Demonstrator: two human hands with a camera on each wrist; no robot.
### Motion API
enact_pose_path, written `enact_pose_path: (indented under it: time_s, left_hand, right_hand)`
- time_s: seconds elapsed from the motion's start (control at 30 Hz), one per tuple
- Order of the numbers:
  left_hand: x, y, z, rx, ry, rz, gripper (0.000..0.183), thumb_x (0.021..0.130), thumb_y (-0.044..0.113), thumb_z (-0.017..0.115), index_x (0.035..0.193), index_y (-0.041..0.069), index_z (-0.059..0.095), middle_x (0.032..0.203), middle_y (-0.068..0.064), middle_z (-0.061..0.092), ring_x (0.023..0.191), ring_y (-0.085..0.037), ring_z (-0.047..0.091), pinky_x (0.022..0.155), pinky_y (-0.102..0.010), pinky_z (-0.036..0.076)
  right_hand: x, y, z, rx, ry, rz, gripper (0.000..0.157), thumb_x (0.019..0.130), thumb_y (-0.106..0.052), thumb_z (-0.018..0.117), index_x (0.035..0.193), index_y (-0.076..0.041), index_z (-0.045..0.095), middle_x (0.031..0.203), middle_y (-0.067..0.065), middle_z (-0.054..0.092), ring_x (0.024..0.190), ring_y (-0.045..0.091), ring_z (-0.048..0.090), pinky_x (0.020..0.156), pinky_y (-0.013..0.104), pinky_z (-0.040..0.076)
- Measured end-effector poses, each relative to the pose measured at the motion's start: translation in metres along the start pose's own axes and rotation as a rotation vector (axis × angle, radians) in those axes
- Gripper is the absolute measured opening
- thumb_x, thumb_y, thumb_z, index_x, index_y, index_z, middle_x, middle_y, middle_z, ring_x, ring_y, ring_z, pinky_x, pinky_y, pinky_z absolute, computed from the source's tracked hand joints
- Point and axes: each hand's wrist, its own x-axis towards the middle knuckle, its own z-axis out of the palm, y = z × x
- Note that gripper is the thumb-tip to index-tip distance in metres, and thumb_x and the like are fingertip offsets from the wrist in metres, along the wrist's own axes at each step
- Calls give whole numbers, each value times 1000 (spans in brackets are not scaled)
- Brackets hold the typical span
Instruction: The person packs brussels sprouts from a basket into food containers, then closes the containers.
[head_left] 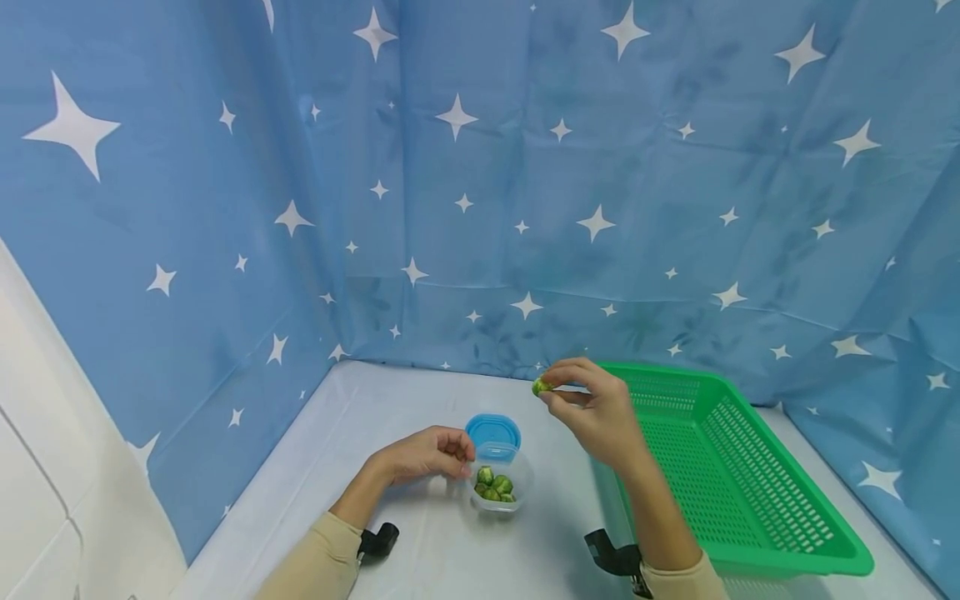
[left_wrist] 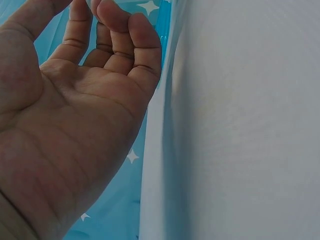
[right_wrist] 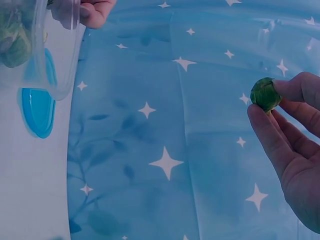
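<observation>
A small clear plastic container (head_left: 517,479) holds several Brussels sprouts (head_left: 502,484) on the table. At its left rim my left hand (head_left: 429,455) has curled fingers and seems to pinch the edge; the left wrist view cuts this contact off at the top. My right hand (head_left: 600,408) is raised between the container and the green basket (head_left: 780,467). Between its thumb and fingertips it pinches one Brussels sprout (right_wrist: 265,94). Behind the container lies a blue lid (head_left: 491,427). The right wrist view shows the container (right_wrist: 62,75) at upper left with the left hand behind.
The large green basket has perforated sides and a raised rim, and stands at the right of the white table (head_left: 420,550). A blue curtain (head_left: 480,250) with white stars hangs behind and at both sides. White panels (head_left: 45,467) stand at far left.
</observation>
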Motion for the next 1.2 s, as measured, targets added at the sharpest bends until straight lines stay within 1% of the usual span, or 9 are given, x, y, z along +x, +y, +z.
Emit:
enact_pose_path:
  time_s: [0.17, 0.37, 0.57, 0.87, 1.03, 1.2]
  left_hand:
    - [-1, 1, 0, -2, 6, -2, 42, 90, 10, 78, 118, -15, 58, 98, -7, 67, 86, -15, 61, 78, -33, 51]
    - [0, 1, 1, 0, 12, -9, 41, 90, 10, 78, 118, -14, 59, 98, -5, 67, 86, -15, 61, 79, -33, 50]
    - [-1, 1, 1, 4, 12, -11, 42, 91, 11, 78, 118, -14, 58, 98, -5, 67, 87, -16, 62, 79, -34, 51]
    - [-1, 2, 0, -6, 2, -5, 43, 91, 10, 77, 119, -16, 57, 97, -3, 67, 85, -15, 61, 78, -34, 51]
    - [1, 1, 0, -14, -1, -7, 43, 91, 11, 77, 119, -16, 57, 97, -3, 67, 86, -15, 62, 79, -33, 51]
    - [1, 0, -1, -15, -8, 0, 41, 92, 7, 74, 120, -17, 56, 97, -2, 68, 87, -15, 63, 78, -32, 51]
  right_hand:
    - [-1, 3, 5, -10, -16, 11, 17, 90, 5, 74, 99, -9, 78, 111, 2, 71, 99, 19, 74, 82, 25, 61]
    - [-1, 8, 10, -19, -40, 27, 16, 91, 3, 76, 100, -9, 78, 110, 1, 71, 99, 19, 74, 83, 27, 61]
    - [-2, 11, 15, -15, -68, 19, 15, 91, 3, 74, 102, -8, 78, 110, 5, 72, 98, 22, 73, 82, 30, 62]
    - [-4, 13, 22, -30, -139, 65, 15, 91, 3, 74, 99, -9, 77, 108, 3, 72, 99, 21, 73, 83, 29, 62]
    - [-4, 14, 26, -28, -189, 58, 15, 92, 4, 74, 101, -8, 77, 109, 4, 71, 101, 22, 72, 84, 29, 62]
    - [-5, 17, 29, -37, -236, 56, 14, 92, 2, 74, 100, -9, 77, 109, 3, 71, 101, 22, 72, 83, 29, 62]
